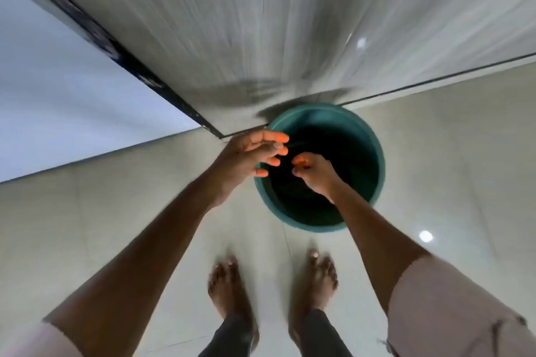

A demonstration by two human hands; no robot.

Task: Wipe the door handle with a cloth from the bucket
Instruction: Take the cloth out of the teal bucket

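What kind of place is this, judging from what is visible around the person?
Probably an indoor room or hallway in a home: glossy pale floor tiles, a pale door or wall panel with a dark edge, and a green bucket on the floor before bare feet.
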